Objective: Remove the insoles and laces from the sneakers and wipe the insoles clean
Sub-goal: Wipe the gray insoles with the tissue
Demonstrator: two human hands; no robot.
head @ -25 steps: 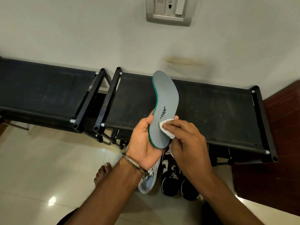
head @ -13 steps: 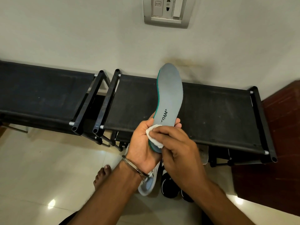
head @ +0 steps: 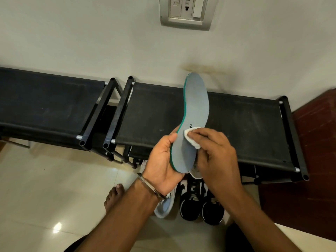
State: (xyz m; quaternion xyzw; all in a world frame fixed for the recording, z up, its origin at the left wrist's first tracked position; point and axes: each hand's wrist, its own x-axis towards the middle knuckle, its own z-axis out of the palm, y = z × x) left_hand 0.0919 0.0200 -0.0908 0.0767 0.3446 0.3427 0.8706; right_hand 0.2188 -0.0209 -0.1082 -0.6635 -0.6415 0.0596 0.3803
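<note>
Here, left hand (head: 161, 160) gripping insole (head: 194, 113) heel, right hand (head: 216, 151) apparently pinching wipe (head: 190, 132) mid-insole

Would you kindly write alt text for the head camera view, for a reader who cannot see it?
A person's left hand holds a grey insole upright by its heel while the right hand presses a small white wipe against it. Behind stands a black shoe rack; sneakers sit on the floor below.

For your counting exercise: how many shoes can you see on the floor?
3, perhaps more hidden behind the arms: one light grey sneaker under the left wrist, and two black-and-white sneakers side by side to its right, below the rack.
</note>
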